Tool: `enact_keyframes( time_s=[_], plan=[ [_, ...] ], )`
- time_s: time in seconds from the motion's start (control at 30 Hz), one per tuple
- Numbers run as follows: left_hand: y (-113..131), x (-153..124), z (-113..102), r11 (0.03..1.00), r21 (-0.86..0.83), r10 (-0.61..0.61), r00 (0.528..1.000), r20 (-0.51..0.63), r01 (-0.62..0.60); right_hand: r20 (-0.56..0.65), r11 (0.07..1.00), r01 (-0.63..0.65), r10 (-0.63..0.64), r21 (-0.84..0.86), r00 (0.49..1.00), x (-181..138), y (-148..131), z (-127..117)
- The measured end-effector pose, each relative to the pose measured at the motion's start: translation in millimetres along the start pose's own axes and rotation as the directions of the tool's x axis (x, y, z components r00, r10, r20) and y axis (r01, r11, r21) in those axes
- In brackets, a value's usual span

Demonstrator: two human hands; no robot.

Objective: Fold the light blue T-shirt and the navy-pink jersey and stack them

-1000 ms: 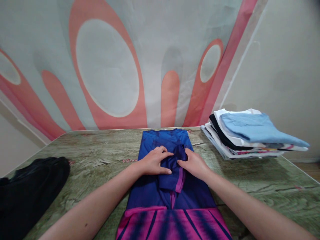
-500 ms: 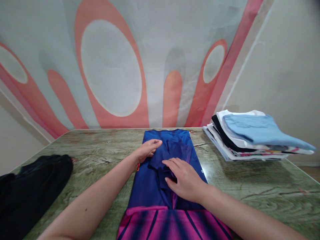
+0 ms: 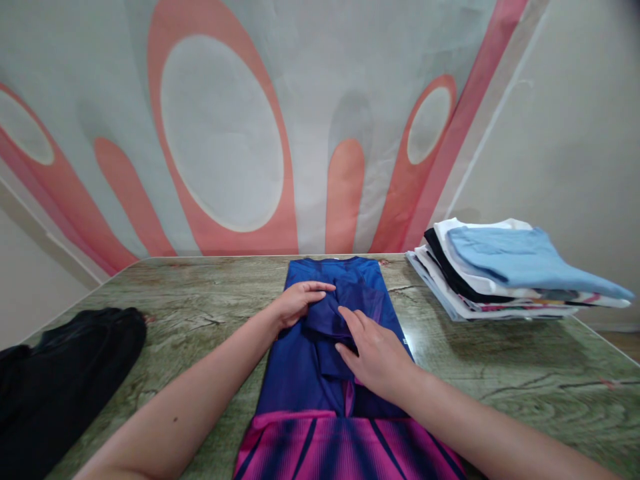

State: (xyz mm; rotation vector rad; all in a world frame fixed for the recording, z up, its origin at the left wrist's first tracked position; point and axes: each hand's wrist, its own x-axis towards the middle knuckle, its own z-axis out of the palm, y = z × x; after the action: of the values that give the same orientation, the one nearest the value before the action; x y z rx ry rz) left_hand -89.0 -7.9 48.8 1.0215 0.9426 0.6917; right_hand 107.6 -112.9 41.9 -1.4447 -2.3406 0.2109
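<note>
On the shirt (image 3: pixel 287 383) (blue and pink), both hands (image 3: pixel 297 303) (image 3: pixel 377 353).

A camera worn on the head looks forward and down from the near side of a tabletop (image 3: pixel 200 303), close above the blue-and-pink garment (image 3: pixel 300 380) low in the centre, its view reaching past the far edge to a patterned backdrop (image 3: pixel 310 100) across the upper half

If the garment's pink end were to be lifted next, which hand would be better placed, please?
Probably the right hand: it is nearer the pink end, while the left hand is farther up the blue garment.
</note>
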Motion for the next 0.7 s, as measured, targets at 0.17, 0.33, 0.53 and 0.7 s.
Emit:
enact_keyframes(
  time_s=[0.17, 0.33, 0.53, 0.7],
  plan=[
    [8, -1, 9, 0.982, -0.175, -0.065, 0.998, 0.011, 0.066, -0.021, 0.996, -0.066, 0.067, 0.065, 0.998, 4, 6, 5],
    [7, -1, 19, 0.952, -0.288, -0.093, 0.994, 0.056, 0.105, -0.021, 0.983, -0.156, 0.159, 0.093, 0.987, 9, 12, 7],
    [9, -2, 26, 0.936, -0.341, -0.074, 0.997, 0.037, 0.082, -0.028, 0.977, -0.214, 0.214, 0.007, 0.976, 10, 14, 1],
    [4, 2, 24, 0.936, -0.347, -0.023, 0.994, 0.103, 0.058, -0.217, 1.0, 0.008, -0.013, -0.026, 0.976, 1, -1, -17]
  ],
)
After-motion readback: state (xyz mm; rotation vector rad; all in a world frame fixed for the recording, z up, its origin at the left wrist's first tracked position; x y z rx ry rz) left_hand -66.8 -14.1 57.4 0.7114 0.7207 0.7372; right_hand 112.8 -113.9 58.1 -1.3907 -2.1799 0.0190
